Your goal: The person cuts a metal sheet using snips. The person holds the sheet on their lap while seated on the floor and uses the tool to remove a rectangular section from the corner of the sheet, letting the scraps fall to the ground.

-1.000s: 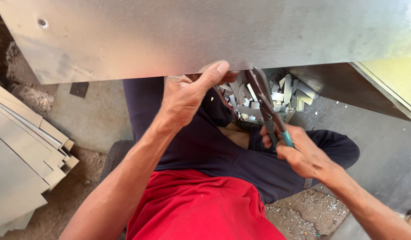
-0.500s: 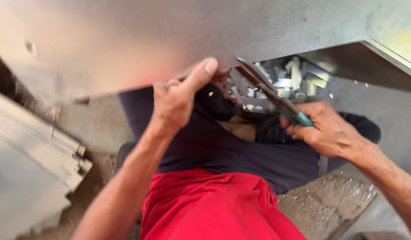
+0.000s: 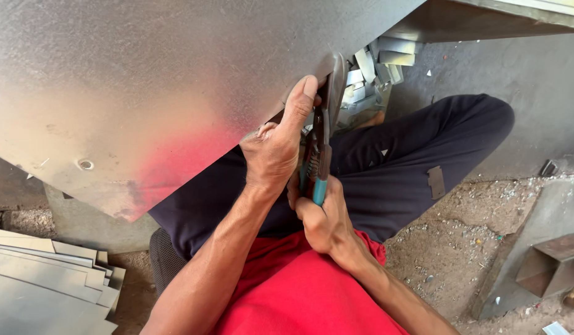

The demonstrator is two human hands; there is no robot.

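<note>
Left hand [image 3: 274, 149] pinches the metal sheet [image 3: 144, 80] edge; right hand [image 3: 321, 214] grips snips [image 3: 318, 158].

Blocked above and to the left by the metal sheet [image 3: 144, 80], spread over the lap and reaching the left hand [image 3: 271, 152] at its cut edge. Tight between both hands: snips [image 3: 318, 155] fill the gap, right hand [image 3: 321, 217] pressed just below. Cluttered beyond the sheet edge by a heap of offcuts [image 3: 373, 68]. Closed on the right side by the bent leg [image 3: 423, 155]. Open past the knee over gritty floor [image 3: 460, 242], up to a metal box section [image 3: 547, 267]. Hemmed in lower left by stacked sheets [image 3: 39, 279].
</note>
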